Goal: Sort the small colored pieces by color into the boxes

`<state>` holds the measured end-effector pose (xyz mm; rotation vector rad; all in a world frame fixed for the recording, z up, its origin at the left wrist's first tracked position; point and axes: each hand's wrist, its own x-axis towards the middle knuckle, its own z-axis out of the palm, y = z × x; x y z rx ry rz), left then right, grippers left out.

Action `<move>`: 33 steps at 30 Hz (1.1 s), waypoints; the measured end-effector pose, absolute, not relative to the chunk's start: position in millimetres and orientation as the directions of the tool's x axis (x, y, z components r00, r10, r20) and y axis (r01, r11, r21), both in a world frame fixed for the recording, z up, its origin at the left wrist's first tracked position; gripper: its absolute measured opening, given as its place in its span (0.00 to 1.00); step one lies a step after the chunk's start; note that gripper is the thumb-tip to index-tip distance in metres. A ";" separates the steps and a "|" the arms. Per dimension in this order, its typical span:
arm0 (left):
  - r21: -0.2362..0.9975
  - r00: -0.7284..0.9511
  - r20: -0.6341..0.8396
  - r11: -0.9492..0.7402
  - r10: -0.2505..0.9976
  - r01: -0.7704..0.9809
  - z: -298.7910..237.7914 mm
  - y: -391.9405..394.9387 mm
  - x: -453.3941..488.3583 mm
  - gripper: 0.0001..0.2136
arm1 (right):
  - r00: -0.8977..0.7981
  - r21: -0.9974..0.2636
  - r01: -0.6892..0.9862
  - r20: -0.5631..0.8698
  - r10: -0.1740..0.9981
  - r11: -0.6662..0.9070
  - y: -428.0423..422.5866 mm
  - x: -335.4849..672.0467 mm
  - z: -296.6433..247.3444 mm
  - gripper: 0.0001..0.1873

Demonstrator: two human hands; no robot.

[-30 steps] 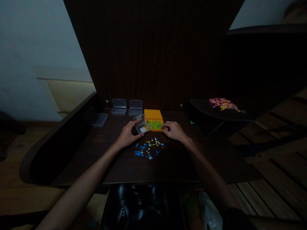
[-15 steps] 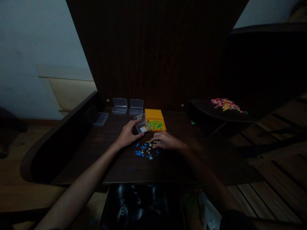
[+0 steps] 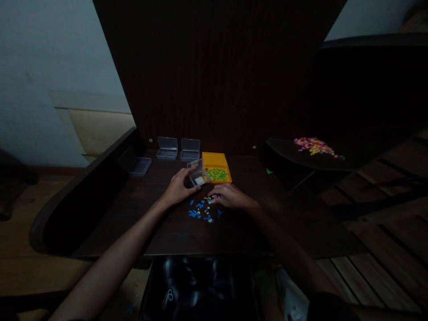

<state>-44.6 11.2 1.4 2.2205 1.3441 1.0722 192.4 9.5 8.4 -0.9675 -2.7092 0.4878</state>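
Note:
My left hand (image 3: 177,189) grips a small clear plastic box (image 3: 198,175) with its lid up and white bits inside, resting on the dark wooden table (image 3: 160,223). My right hand (image 3: 229,196) lies curled over the right part of a scatter of small blue, yellow and white pieces (image 3: 201,210), fingertips pinched down among them; what they hold is too small to make out. Just behind the clear box stands an orange tray (image 3: 216,167) holding green pieces.
Two clear lidded boxes (image 3: 166,148) (image 3: 189,149) stand at the table's back, another clear box (image 3: 140,166) at the left edge. A heap of pink and yellow pieces (image 3: 313,145) lies on a round dark surface to the right. A black bag (image 3: 197,285) sits below the table.
My right hand moved from beside the orange tray left and down onto the scattered pieces, then crept a little further left. My left hand kept hold of the clear box.

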 end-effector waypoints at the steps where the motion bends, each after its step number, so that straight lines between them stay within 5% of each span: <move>1: 0.614 0.273 0.427 -0.498 0.862 0.613 1.8 10.9 -44.5 0.28 | -0.754 -0.383 0.575 0.094 0.650 0.723 9.6 192.3 8.6 0.12; 33: 0.606 0.285 0.409 -0.491 0.867 0.626 -0.4 11.2 -43.6 0.28 | -0.715 -0.234 0.661 0.092 0.693 0.713 4.5 188.7 4.4 0.09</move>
